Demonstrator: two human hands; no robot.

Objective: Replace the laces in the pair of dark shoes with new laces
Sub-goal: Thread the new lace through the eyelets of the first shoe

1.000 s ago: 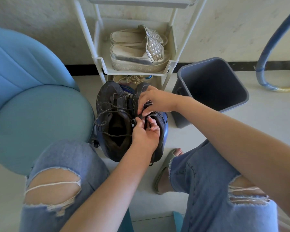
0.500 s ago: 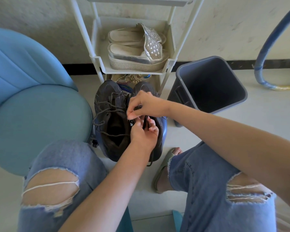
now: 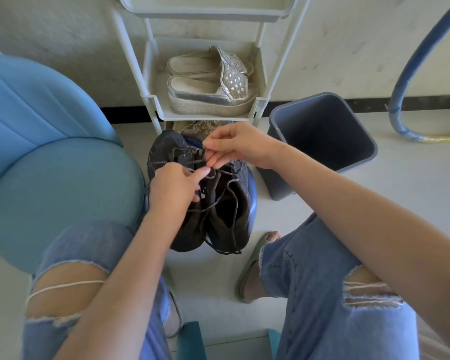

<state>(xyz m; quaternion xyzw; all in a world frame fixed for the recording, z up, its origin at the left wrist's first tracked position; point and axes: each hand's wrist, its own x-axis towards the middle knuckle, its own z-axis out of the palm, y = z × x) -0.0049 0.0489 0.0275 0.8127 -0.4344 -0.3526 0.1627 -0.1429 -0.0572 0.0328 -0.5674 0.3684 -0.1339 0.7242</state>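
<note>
Two dark shoes stand side by side between my knees, toes away from me. The left shoe (image 3: 161, 154) is partly hidden under my left hand (image 3: 173, 189), whose fingers curl over its tongue and grip it. My right hand (image 3: 238, 145) is just beyond, pinching a grey lace (image 3: 192, 162) of that shoe between thumb and fingertips. The right shoe (image 3: 234, 211) lies uncovered, and its grey lace (image 3: 231, 193) hangs loose across the opening and trails over the heel.
A white rack (image 3: 151, 100) with pale platform slippers (image 3: 208, 84) stands right behind the shoes. A grey bin (image 3: 366, 136) is at the right, a blue chair (image 3: 50, 178) at the left, a blue hose (image 3: 405, 74) at the far right. My sandalled foot (image 3: 255, 263) is near the right shoe.
Both hands have shifted left, from the right shoe to the left shoe. The right shoe's opening and loose lace are now uncovered. The right hand has risen towards the toe end.
</note>
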